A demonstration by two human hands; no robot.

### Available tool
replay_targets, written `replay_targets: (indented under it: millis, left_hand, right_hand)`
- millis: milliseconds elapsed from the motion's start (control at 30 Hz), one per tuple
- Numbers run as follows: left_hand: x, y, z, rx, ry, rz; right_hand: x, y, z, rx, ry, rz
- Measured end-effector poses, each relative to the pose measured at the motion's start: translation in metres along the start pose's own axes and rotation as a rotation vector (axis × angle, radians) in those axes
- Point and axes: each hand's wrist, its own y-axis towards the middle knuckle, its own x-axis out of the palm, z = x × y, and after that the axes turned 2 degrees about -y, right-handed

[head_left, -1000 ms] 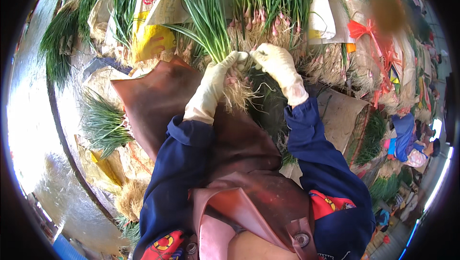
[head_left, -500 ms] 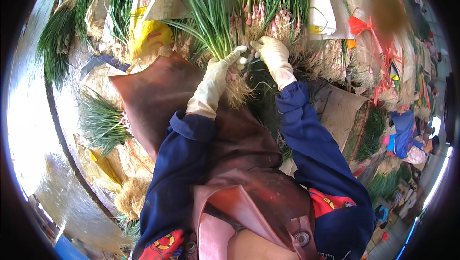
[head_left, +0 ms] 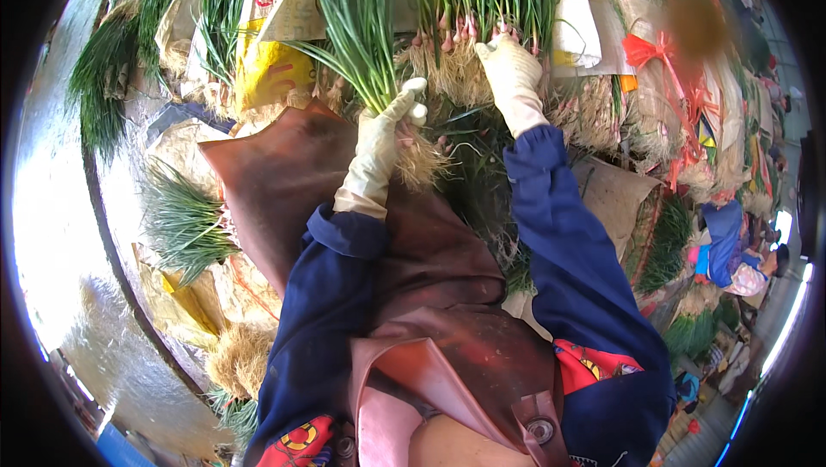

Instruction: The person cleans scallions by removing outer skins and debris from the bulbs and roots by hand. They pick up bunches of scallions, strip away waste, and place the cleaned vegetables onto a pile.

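Observation:
My left hand (head_left: 379,142), in a pale rubber glove, is closed around a bunch of spring onions (head_left: 366,58). The green leaves point up and away, while the pinkish bulbs and straw-coloured roots hang below my fingers over the apron. Farther right, my gloved right hand (head_left: 514,78) is at the heap of spring onions (head_left: 456,32), with its fingers curled in at the bulbs of the stalks there. Its fingertips are partly hidden among them. A brown apron (head_left: 292,161) spreads under my left arm.
A loose bunch of spring onions (head_left: 185,217) lies at the left. Beyond are white and yellow sacks (head_left: 275,67) with more bunches. At the right, red plastic ties (head_left: 654,52) hang by rooted bundles (head_left: 594,110). Another person (head_left: 731,243) is at the far right.
My right hand has moved away from the left hand, up and right to the bulbs in the heap. My left hand, still holding its bunch, has shifted slightly left.

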Motion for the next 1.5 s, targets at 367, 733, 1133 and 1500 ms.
replay_targets:
  millis: [367, 733, 1133, 1500]
  left_hand:
    - [-0.015, 0.004, 0.002, -0.031, -0.218, -0.085]
    - [0.001, 0.005, 0.006, -0.132, -0.087, 0.104]
    - [-0.014, 0.025, -0.024, -0.227, -0.217, -0.042]
    - [-0.012, -0.023, 0.027, -0.315, -0.494, -0.104]
  right_hand:
    - [-0.018, -0.087, 0.053, -0.207, 0.263, -0.942]
    - [-0.017, -0.031, -0.040, -0.201, -0.094, -0.166]
    - [0.018, -0.036, -0.046, -0.128, 1.024, -0.427]
    - [-0.005, -0.022, 0.024, -0.432, 0.345, -0.697]
